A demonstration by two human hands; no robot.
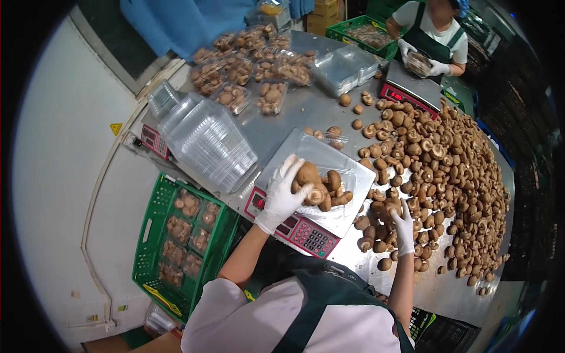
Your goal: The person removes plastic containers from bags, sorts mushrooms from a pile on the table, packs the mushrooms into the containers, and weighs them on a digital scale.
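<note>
My left hand [279, 200], in a white glove, grips a large mushroom [307, 172] over a clear plastic tray [350, 176] holding several mushrooms. The tray rests on the steel plate of a red digital scale [306, 235]. My right hand [403, 232], also gloved, is closed around mushrooms [389, 209] at the left edge of a large loose pile [453, 176]; its fingertips are partly hidden.
Left are stacked empty trays [212, 141], another scale [153, 141] and a green crate [147, 241] of packed mushrooms. Filled packs [235, 70] and empty trays [338, 70] stand behind. A co-worker [438, 32] holds a pack above a second red scale [406, 97].
</note>
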